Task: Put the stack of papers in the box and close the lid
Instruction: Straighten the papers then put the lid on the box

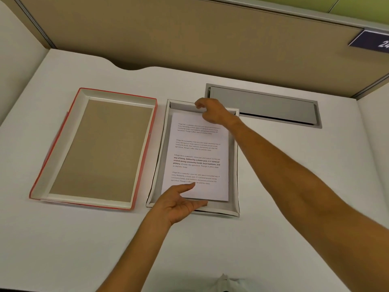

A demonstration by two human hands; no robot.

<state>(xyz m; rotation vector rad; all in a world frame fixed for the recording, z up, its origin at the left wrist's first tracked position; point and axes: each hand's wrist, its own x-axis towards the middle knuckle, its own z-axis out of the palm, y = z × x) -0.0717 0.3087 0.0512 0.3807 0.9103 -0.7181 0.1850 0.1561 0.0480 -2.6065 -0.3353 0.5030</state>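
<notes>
A shallow white box (234,165) lies open in the middle of the desk. Inside it rests the stack of printed white papers (197,159), slightly askew. My left hand (179,204) is at the stack's near edge, thumb on top of the top sheet and fingers under the near edge. My right hand (212,111) reaches to the stack's far edge, fingers curled over it at the box's far wall. The lid (94,148), red outside with a brown cardboard inside, lies upside down to the left of the box.
A grey cable hatch (265,105) is set into the white desk (294,239) behind the box on the right. Tan partition walls (189,34) close off the back and left. A blue number sign (372,42) hangs at top right.
</notes>
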